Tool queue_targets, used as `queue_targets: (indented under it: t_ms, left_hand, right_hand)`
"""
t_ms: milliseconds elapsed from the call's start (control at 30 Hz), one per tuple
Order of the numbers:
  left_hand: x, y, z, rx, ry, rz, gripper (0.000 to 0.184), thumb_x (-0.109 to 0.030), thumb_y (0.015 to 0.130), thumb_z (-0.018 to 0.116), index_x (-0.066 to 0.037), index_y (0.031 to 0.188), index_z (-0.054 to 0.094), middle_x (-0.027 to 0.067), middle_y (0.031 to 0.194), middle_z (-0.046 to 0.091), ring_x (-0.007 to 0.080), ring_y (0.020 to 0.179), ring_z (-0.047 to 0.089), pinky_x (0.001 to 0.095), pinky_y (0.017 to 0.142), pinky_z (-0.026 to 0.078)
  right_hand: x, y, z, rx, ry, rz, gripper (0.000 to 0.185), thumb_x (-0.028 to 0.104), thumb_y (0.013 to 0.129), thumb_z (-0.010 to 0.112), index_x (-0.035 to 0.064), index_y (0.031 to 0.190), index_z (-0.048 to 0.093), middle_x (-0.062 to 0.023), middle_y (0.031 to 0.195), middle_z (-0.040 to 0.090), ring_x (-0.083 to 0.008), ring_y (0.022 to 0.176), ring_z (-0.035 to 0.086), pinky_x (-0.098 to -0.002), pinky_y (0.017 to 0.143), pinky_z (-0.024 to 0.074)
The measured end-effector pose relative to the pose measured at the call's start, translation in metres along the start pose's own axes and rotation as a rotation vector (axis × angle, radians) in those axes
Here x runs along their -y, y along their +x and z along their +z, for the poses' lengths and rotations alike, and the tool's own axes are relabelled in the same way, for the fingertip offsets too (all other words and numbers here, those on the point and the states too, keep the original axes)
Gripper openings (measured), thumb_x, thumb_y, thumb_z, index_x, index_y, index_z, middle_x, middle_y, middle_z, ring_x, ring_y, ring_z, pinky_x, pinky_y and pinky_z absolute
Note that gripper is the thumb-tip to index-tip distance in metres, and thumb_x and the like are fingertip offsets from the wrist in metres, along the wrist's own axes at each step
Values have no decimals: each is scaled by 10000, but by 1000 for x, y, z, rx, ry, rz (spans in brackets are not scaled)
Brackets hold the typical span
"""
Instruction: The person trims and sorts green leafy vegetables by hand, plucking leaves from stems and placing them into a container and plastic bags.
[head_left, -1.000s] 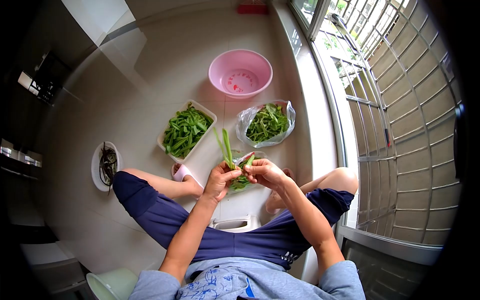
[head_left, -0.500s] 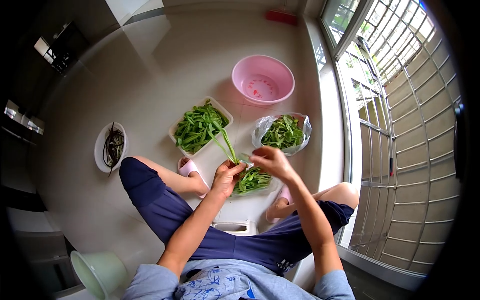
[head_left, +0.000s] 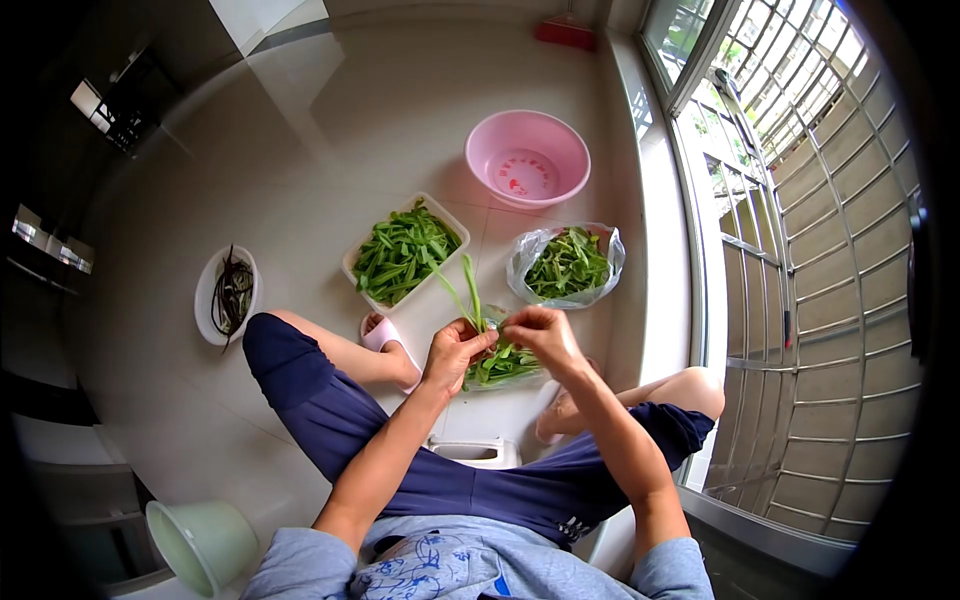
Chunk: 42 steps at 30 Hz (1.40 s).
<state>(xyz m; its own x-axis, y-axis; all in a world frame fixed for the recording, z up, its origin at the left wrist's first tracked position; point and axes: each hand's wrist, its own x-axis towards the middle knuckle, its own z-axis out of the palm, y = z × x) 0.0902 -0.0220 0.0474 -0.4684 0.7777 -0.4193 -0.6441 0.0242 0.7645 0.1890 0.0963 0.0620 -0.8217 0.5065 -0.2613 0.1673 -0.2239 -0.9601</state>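
My left hand (head_left: 460, 352) is closed around several leafy green stalks (head_left: 471, 292), whose tops stick up past the fingers. Close beside its thumb, my right hand (head_left: 545, 335) has its fingertips pinched together. Whatever is between those fingertips is too small to make out. Beneath both hands, cut green stems (head_left: 507, 366) lie in a clear plastic bag or wrap, partly hidden by the hands. Beyond the left hand, a pale rectangular tub (head_left: 432, 284) holds a heap of leafy greens (head_left: 405, 250). A clear plastic bag (head_left: 517, 262) of greens (head_left: 568, 265) sits past the right hand.
A pink basin (head_left: 488, 135) stands on the tiled floor (head_left: 330, 140) farther off. At left is a white bowl (head_left: 206, 300) with dark, thin strands. A pale green bucket (head_left: 225, 540) stands lower left. A windowed door with metal bars (head_left: 800, 300) runs along the right.
My right hand has come slightly closer to the left, its fingers now pinched near the left thumb. The stalks in my left hand look shorter and more upright.
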Motion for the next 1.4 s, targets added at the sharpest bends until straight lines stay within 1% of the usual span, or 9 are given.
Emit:
queue_targets:
  t_ms: [167,367,533,667,900,1067,1200,1300,1400]
  left_hand:
    - [0,-5,3,89,163,8,73,-29,706,586,-1,745,531,37,672,547,93,586,517,189,550,417]
    - [7,-5,0,185,270,-22,100,-90,726,588,-4,708,540,9,615,519,70,525,452,188,506,365]
    - [2,-8,0,221,376,-112,102,-63,765,513,28,797,544,34,655,526,87,556,480,198,522,389]
    - [4,-8,0,177,406,-96,120,-56,770,499,33,829,554,33,659,529,82,550,477,193,511,386]
    - [6,-1,3,218,545,153,122,-49,760,504,37,809,575,15,630,516,67,536,455,183,502,370]
    - [-2,40,40,207,534,192,150,-62,762,501,38,849,571,33,700,549,80,605,490,196,569,398]
    - [-11,109,80,300,533,323,257,-143,760,537,28,953,540,74,827,562,122,754,518,222,683,409]
    - [-21,144,84,274,1009,388,496,-354,701,580,-33,1068,486,167,1081,463,246,1060,406,330,886,314]
    - [-57,131,60,219,1180,420,487,-311,715,582,-35,1096,457,129,1101,455,219,1019,430,294,849,346]
  right_hand:
    - [17,-4,-14,-24,71,-90,66,21,713,516,-21,762,530,-28,619,531,-63,536,484,-195,472,392]
    - [25,-20,1,74,-1014,-651,262,35,640,517,22,898,559,-106,751,523,-240,732,529,-319,621,430]
    - [7,-17,0,141,-1220,-636,113,78,636,494,30,721,550,-97,740,498,-234,734,510,-309,650,428]
    - [10,-20,0,168,-1208,-573,150,66,648,493,33,784,548,-96,773,491,-241,776,498,-317,659,420]
    - [6,-12,-12,-138,-662,-557,77,-28,659,508,10,709,553,-128,681,508,-281,637,513,-331,578,419]
    - [39,-14,-75,-601,-357,-517,73,-9,708,508,4,742,571,-77,694,551,-145,624,522,-248,570,418]
    - [44,-21,-118,-618,136,-385,96,64,773,498,13,806,571,13,641,507,-32,527,416,-160,461,327]
    - [35,-20,-136,-570,354,-318,102,74,773,509,9,831,562,3,677,522,-45,546,443,-162,477,359]
    - [28,-18,-140,-384,661,-233,127,57,790,474,19,898,530,-33,781,530,-74,610,483,-176,530,420]
